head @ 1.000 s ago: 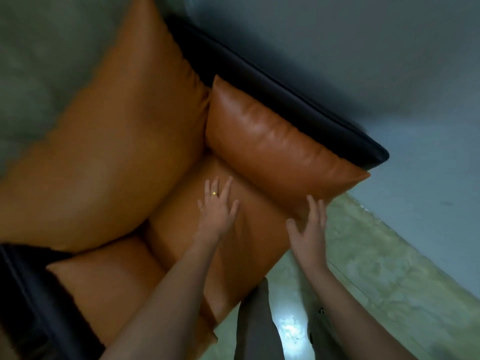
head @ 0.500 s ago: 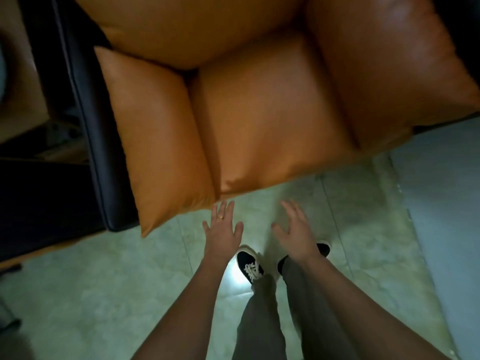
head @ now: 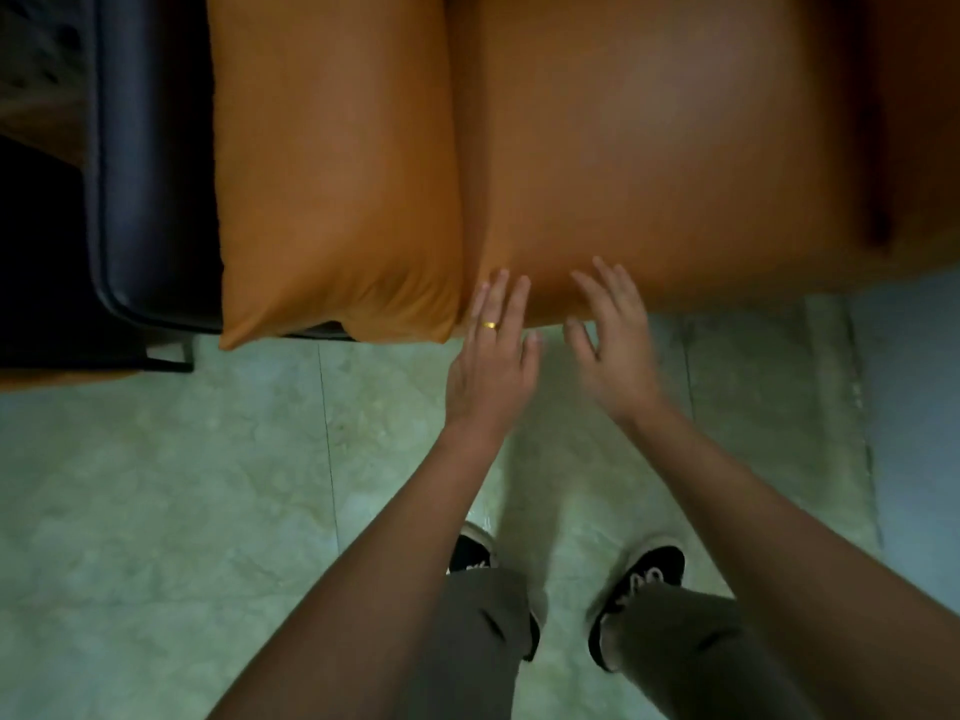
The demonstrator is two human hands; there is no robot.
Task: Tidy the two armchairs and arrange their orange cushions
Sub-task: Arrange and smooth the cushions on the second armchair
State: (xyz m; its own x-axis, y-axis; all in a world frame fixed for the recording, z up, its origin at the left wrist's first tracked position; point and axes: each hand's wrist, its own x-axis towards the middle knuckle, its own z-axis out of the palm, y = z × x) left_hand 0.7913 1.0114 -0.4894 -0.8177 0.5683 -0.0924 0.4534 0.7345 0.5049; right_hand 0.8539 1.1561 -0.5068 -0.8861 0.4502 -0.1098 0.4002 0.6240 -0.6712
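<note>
I look straight down at one armchair with a black frame. Its orange seat cushion fills the upper middle. An orange side cushion lies along the left arm, its front corner overhanging the frame. A second orange cushion shows at the right edge. My left hand, with a gold ring, is open and flat, fingertips over the seat cushion's front edge. My right hand is open beside it, fingers spread at the same edge. Neither hand holds anything.
Pale green tiled floor spreads in front of the chair. My two feet in black shoes stand close to the seat's front. A grey-blue surface lies at the right. Dark furniture sits left of the chair.
The view has swung from the chair's back cushions down to its front edge. Both hands left the seat's top, dropped over the floor, then came forward to the seat cushion's front edge.
</note>
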